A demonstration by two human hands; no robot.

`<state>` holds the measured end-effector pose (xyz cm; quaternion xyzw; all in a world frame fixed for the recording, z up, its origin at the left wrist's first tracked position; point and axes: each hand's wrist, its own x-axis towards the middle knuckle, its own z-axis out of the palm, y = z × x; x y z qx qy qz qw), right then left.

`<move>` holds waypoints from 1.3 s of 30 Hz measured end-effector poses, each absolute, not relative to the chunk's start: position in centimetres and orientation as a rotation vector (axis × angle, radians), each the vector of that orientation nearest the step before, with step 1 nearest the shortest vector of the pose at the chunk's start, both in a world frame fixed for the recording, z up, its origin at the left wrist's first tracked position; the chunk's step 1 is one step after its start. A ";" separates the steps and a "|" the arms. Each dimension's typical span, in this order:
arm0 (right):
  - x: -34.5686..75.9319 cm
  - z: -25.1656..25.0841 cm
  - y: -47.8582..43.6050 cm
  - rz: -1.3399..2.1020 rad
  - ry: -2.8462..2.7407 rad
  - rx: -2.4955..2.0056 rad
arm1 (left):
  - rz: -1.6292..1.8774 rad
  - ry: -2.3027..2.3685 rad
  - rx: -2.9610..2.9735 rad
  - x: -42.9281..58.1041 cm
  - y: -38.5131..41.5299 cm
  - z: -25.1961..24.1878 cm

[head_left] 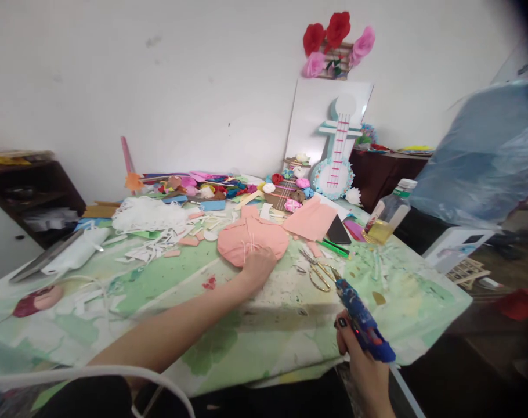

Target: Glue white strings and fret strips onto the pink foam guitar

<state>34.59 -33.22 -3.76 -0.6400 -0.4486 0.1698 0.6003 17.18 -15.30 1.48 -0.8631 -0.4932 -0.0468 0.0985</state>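
My left hand reaches across the table and rests on the near edge of a rounded pink foam piece with white strings across it; its fingers curl down on the foam. My right hand is wrapped round the handle of a blue glue gun, whose nozzle points up and left toward gold-handled scissors. The scissors lie on the table between the two hands.
A green-patterned cloth covers the table. White scraps, coloured paper flowers, a pink sheet, a paper guitar and a bottle of yellow liquid crowd the far side. A white cable runs near me.
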 end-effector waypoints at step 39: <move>35.4 0.8 -13.3 1.276 -1.281 -0.969 | -0.932 -1.829 -3.292 11.1 -6.8 3.0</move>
